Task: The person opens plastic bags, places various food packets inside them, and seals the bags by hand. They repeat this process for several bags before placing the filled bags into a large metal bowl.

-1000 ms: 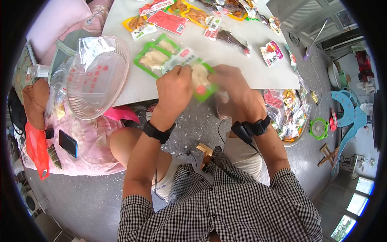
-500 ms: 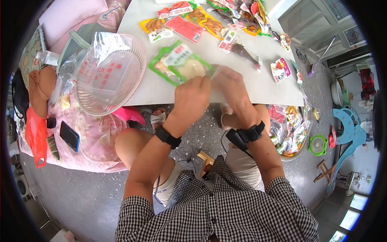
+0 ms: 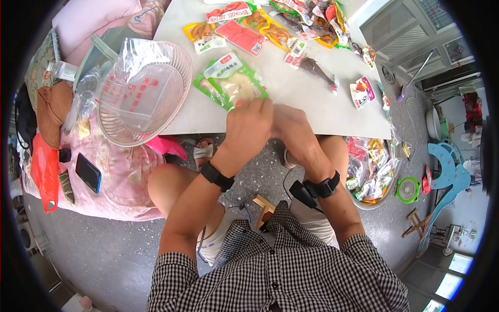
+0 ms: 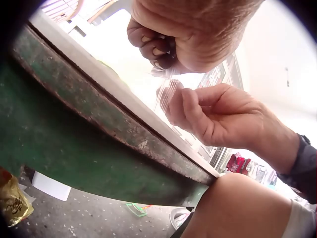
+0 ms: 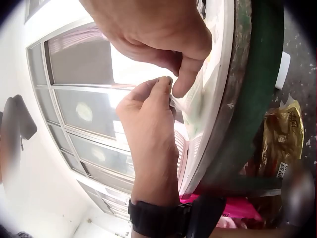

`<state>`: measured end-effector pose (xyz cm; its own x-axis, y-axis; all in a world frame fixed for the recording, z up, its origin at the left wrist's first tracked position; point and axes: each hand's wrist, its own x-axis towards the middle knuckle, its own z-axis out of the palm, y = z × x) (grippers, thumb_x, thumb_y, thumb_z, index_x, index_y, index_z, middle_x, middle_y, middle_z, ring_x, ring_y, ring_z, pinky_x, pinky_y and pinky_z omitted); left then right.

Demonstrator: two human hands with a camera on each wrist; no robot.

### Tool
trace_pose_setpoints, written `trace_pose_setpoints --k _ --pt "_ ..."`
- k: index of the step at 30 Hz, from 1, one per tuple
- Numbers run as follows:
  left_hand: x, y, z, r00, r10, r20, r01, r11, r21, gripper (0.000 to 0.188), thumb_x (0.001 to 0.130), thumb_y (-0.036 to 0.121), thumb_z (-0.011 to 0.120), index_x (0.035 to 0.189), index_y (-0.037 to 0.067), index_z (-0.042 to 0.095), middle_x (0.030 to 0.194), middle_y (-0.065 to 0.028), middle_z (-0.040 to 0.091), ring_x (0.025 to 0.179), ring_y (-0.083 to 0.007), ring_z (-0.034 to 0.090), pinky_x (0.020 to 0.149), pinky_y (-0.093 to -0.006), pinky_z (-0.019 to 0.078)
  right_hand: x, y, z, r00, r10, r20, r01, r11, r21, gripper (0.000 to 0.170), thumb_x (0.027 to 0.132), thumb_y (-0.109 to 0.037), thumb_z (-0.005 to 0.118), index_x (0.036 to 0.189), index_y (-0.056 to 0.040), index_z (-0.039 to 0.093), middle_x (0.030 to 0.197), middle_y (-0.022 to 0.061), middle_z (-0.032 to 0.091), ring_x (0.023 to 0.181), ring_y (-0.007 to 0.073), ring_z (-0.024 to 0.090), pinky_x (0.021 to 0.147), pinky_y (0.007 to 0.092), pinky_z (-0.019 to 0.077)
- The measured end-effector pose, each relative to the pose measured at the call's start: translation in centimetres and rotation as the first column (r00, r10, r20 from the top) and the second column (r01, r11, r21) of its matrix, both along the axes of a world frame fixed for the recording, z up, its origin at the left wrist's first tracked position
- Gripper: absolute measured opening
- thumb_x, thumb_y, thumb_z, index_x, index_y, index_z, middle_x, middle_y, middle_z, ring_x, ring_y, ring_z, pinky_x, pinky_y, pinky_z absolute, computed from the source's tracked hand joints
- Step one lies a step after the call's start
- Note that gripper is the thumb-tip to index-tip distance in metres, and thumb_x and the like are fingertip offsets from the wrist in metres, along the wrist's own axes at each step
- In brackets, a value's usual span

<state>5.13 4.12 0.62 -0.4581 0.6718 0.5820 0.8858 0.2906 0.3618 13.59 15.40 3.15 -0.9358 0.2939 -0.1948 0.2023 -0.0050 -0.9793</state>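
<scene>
Two clear, green-edged packets with pale contents (image 3: 241, 88) overlap on the white table, just beyond my left hand (image 3: 249, 125). That hand, also in the left wrist view (image 4: 193, 34), has curled fingers and pinches clear plastic. Close beside it, my right hand (image 3: 295, 127) is slightly blurred in the head view. In the left wrist view the thumb and fingers of my right hand (image 4: 223, 114) pinch thin, lined clear plastic (image 4: 170, 94). Across the right wrist view, my right hand (image 5: 158, 34) nearly meets the left (image 5: 151, 109) at the film (image 5: 185, 106).
A clear oval basket (image 3: 179, 99) with plastic bags stands left. Food packets, including a pink one (image 3: 241, 37) and a dark one (image 3: 318, 73), lie farther back. A bowl of packets (image 3: 371, 169) is below the table's right edge; a phone (image 3: 88, 173) lies on pink cloth.
The hands have left the sides of the right-hand green-edged packet and come together at the table's near edge. That packet has moved left, onto the other. The head view has shifted.
</scene>
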Motion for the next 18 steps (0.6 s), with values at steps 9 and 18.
trace_pose_setpoints --k 9,18 --pt "-0.3 -0.4 0.3 1.0 -0.025 0.0 0.024 0.999 0.048 0.028 0.067 0.003 0.064 0.095 0.0 0.059 0.074 -0.0112 0.055 0.063 -0.0269 0.059 0.052 -0.0357 0.0473 -0.4 -0.5 -0.5 0.978 -0.09 -0.19 0.084 0.996 -0.039 0.027 0.087 -0.012 0.052 0.111 -0.0003 0.058 0.097 0.0051 0.063 0.086 0.0119 0.059 0.064 0.0251 0.0497" --pt "-0.2 -0.6 0.1 0.999 0.04 -0.024 -0.039 0.999 0.028 0.03 0.073 0.007 0.065 0.102 -0.001 0.059 0.076 -0.0116 0.056 0.062 -0.0267 0.059 0.052 -0.0351 0.047 -0.6 3.5 -1.1 0.914 -0.264 -0.308 0.397 0.736 0.549 0.033 0.079 -0.003 0.06 0.112 -0.0014 0.056 0.102 0.0095 0.061 0.083 0.0169 0.059 0.063 0.0274 0.0502"
